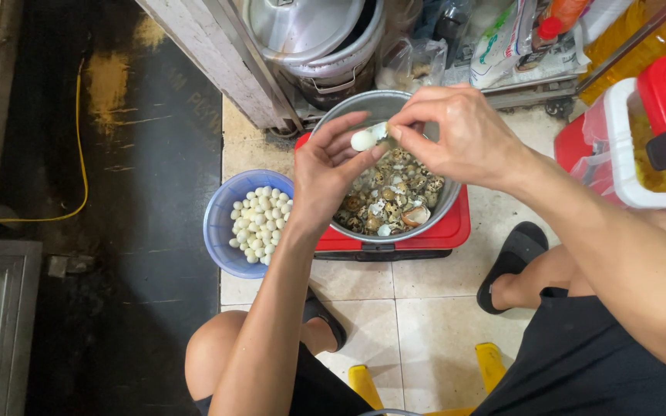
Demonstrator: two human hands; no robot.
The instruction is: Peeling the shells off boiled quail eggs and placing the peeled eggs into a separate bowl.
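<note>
This is a kitchen work spot on a tiled floor [441, 308], with big metal pots [310, 35], oil bottles [657, 31] and food bags [499, 38]

1. A red-and-white cooler box [641, 139] is seen at the right; its lid is open;
2. A lidded steel pot [314, 35] is stored under the shelf;
3. A yellow cable [80, 139] is laid across the dark floor.

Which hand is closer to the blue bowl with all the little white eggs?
The left hand. It is just right of the blue bowl, almost over its rim. The right hand is farther right, above the metal pot. Both pinch a small egg.
</note>
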